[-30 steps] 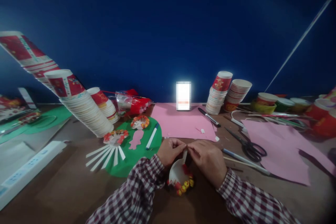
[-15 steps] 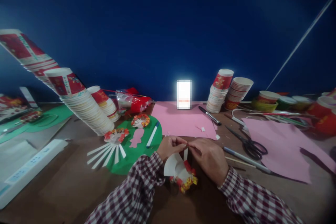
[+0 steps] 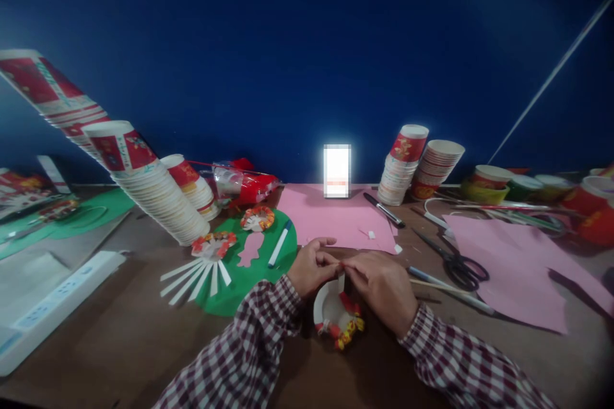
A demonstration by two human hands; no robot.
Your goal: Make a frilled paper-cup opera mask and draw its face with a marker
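My left hand [image 3: 313, 268] pinches the tip of a white strip on a cut paper cup [image 3: 336, 311], its forefinger lifted away from the thumb. Against it, my right hand [image 3: 384, 286] has its thumb and fingers closed at the same strip end. Below the hands hangs the cup, its pale round inside facing up and its near edge ringed with curled red and yellow strips. To the left, another cut cup [image 3: 217, 246] has straight white strips fanned out and some curled ones. A smaller curled cup piece [image 3: 259, 219] lies behind it.
Both lie on a green paper sheet [image 3: 225, 297], with a pink cutout [image 3: 251, 249] and a marker [image 3: 279, 244]. Black scissors [image 3: 463, 270] and pink paper [image 3: 518, 287] are at right. Stacked paper cups [image 3: 153, 185] lean at left; a power strip [image 3: 62, 307] is nearer.
The cup between my hands has swung slightly right, and its side flap now shows as a curved rim. My left forefinger has lifted. Both hands stay at the strip.
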